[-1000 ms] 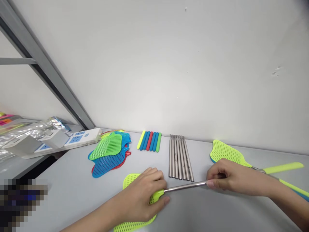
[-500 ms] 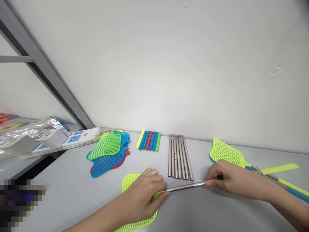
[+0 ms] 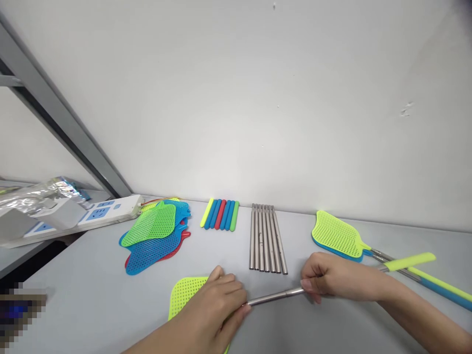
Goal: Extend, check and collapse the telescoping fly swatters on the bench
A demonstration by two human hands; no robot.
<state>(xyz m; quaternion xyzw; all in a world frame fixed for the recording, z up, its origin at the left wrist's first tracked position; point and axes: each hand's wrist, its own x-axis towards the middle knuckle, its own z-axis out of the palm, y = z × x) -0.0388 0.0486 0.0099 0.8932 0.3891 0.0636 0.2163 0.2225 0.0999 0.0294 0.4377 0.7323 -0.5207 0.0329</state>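
Observation:
My left hand [image 3: 217,307] is closed where the neck of a yellow-green fly swatter head [image 3: 186,292] meets a metal telescopic rod [image 3: 273,297]; the joint itself is hidden by my fingers. Farther along, my right hand [image 3: 328,278] pinches the same rod between thumb and fingers. Beyond my right wrist a yellow-green handle [image 3: 411,261] shows in line with the rod. Behind my hands lie several separate metal rods [image 3: 267,238] side by side. Near my right hand, yellow-green and blue fly swatters [image 3: 339,235] with rods and handles lie stacked.
At the back left, loose green, blue and red swatter heads [image 3: 155,241] overlap in a pile. Several coloured handles [image 3: 220,215] form a row beside them. A white power strip [image 3: 106,211] with plugs sits at the left edge. A white wall [image 3: 258,98] bounds the table behind.
The view has shifted slightly right. Both hands have come a little nearer with the swatter, keeping their grips. The visible stretch of rod between them looks about the same length.

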